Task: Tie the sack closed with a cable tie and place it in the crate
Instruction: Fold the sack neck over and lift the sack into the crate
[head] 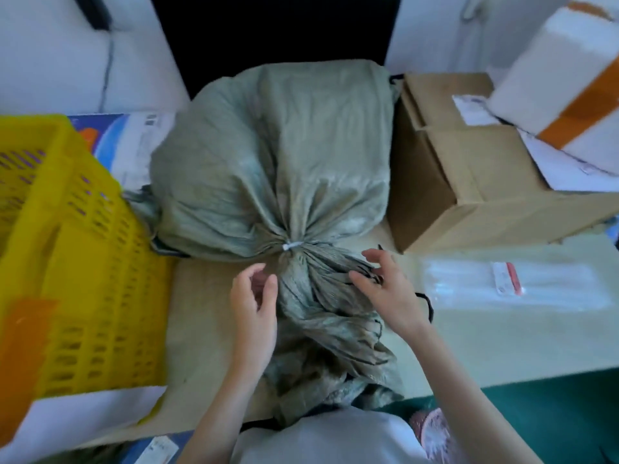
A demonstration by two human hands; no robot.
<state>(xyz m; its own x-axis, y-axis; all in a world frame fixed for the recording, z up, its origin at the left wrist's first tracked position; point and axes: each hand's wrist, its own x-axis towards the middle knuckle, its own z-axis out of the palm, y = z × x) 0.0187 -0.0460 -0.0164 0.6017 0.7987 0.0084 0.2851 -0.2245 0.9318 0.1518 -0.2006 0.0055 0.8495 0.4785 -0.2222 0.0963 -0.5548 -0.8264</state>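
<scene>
A full grey-green woven sack (274, 155) lies on the table in the middle of the head view. A white cable tie (292, 246) cinches its gathered neck, and the loose mouth fans out toward me. My left hand (254, 306) hovers just left of the neck with fingers curled and apart, holding nothing. My right hand (385, 289) rests its fingertips on the loose fabric to the right of the neck. The yellow slotted crate (67, 249) stands at the left, touching the sack's side.
A brown cardboard box (469, 182) sits right of the sack, with white parcels (562, 72) stacked behind it. A clear packet of cable ties (509, 283) lies on the table at the right. A blue and white package (134, 145) sits behind the crate.
</scene>
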